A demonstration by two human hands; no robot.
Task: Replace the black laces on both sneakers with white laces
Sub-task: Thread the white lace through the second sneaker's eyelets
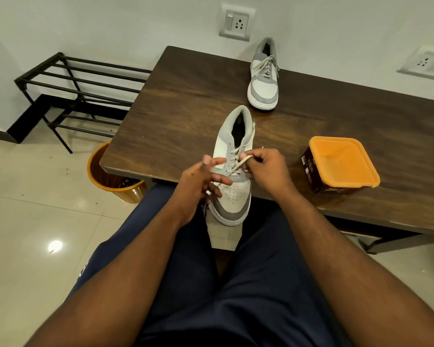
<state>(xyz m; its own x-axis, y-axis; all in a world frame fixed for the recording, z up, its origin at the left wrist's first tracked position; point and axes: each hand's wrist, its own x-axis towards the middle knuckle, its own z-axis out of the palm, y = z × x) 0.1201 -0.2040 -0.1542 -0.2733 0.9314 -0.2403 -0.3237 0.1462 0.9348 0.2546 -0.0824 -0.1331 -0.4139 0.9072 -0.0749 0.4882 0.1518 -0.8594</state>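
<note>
A grey and white sneaker (232, 196) lies at the near edge of the wooden table (181, 103), its toe over the edge toward me. A white lace (238, 166) runs through its eyelets. My right hand (267, 169) pinches the lace end above the eyelets. My left hand (198, 181) is at the shoe's left side, fingers spread, with the lace's lower stretch passing across them; whether it grips the lace is unclear. A second sneaker (263, 78) with white laces stands at the table's far side.
A brown tub with an orange lid (341, 164) sits on the table to the right. An orange bin (115, 181) stands on the floor at the table's left corner. A black metal rack (78, 93) is against the wall.
</note>
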